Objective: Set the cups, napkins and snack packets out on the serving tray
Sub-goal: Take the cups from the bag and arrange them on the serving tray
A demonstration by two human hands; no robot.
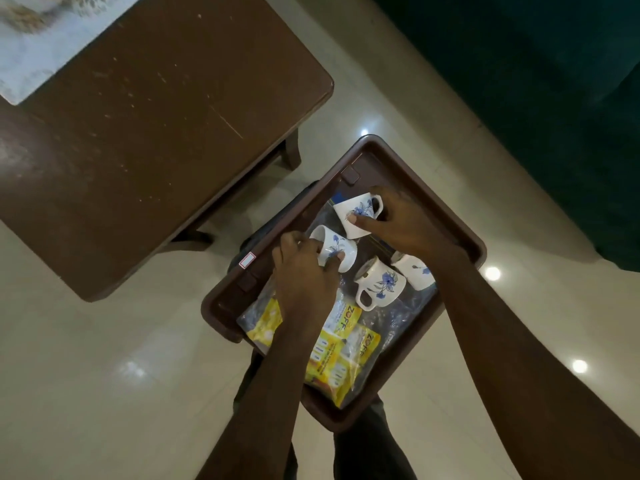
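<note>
A brown serving tray (460,237) sits below me, over my legs. My left hand (304,271) grips a white cup with blue flowers (334,247), tilted on its side. A second flowered cup (358,214), also tilted, is held by my right hand (401,223) near the tray's far corner. Two more such cups lie in the tray: one with its handle toward me (379,284), and one partly under my right forearm (415,270). Yellow snack packets (343,355) in clear wrap cover the tray's near end. No napkins show.
A brown wooden table (156,116) stands to the left, with a pale patterned mat (52,32) on its far corner. Glossy cream floor tiles (104,358) surround the tray. A dark green sofa (536,98) fills the upper right.
</note>
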